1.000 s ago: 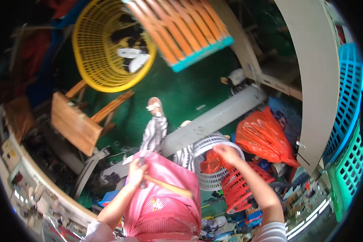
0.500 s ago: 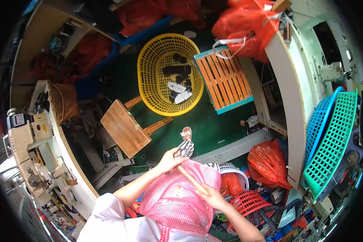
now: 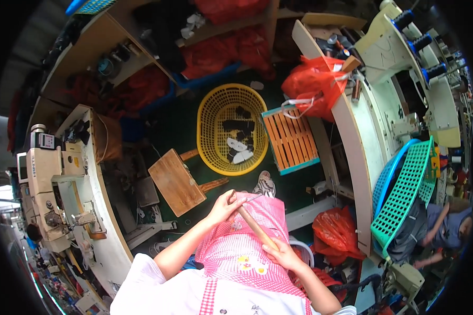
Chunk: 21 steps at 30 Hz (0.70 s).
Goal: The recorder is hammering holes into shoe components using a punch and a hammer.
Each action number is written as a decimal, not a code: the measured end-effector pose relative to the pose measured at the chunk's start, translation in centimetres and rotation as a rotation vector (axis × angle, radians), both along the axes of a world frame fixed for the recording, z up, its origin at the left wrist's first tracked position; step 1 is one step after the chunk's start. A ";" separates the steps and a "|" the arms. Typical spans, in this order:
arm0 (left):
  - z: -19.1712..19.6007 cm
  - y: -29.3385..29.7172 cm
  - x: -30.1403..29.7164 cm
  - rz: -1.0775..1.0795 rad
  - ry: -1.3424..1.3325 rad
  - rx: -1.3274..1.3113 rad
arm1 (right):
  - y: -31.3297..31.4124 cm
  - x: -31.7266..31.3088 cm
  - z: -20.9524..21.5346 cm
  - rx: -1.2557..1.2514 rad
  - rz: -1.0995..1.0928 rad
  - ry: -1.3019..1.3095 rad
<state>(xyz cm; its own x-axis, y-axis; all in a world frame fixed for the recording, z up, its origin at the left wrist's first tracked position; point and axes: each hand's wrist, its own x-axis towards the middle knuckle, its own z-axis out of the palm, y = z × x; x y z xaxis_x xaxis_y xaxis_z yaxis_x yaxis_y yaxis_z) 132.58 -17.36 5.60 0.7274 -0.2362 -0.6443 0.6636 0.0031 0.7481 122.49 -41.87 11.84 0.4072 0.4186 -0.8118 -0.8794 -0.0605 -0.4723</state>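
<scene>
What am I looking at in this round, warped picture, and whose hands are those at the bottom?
There is no machine here: a person wears a wide fisheye camera on the head, looking down, so straight edges bend near the rim. The two bare arms coming from below are the wearer's own. The left hand and right hand each grip an end of a wooden stick held across a pink checked apron. On the dark green floor beyond lie a yellow basket holding black and white pieces, an orange slatted crate and a wooden stool. A sewing machine stands on the table at the left. Another person sits at the right edge.
</scene>
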 end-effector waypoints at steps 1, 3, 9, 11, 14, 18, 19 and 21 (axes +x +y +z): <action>0.1 -0.4 0.2 0.043 -0.106 0.075 | -0.2 0.8 0.1 -0.072 0.065 -0.146; 0.4 -0.4 1.0 0.169 -0.051 0.107 | -1.0 4.1 0.1 -0.152 0.192 -0.265; 1.1 0.2 1.6 0.269 0.062 0.154 | -1.9 10.3 1.3 -0.209 0.398 -0.456; 1.3 -0.6 1.3 0.324 0.125 0.143 | -2.4 11.6 1.9 -0.231 0.446 -0.441; 1.4 -0.8 2.3 0.388 0.154 0.112 | -2.7 14.1 1.6 -0.216 0.486 -0.430; 1.8 0.0 4.7 0.439 0.153 0.131 | -1.7 16.8 1.9 -0.241 0.501 -0.445; 2.0 0.6 5.5 0.437 0.124 0.135 | -1.3 17.8 1.9 -0.237 0.514 -0.452; 2.3 1.5 6.3 0.453 0.095 0.142 | -0.4 19.2 2.0 -0.243 0.540 -0.495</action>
<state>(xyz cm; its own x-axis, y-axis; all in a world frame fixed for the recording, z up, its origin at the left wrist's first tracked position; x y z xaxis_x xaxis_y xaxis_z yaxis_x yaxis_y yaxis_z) 138.88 -15.87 7.85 0.6736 0.1853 -0.7155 0.6842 0.2096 0.6985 141.72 -42.26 13.85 0.5371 0.4958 -0.6824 -0.3879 -0.5732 -0.7217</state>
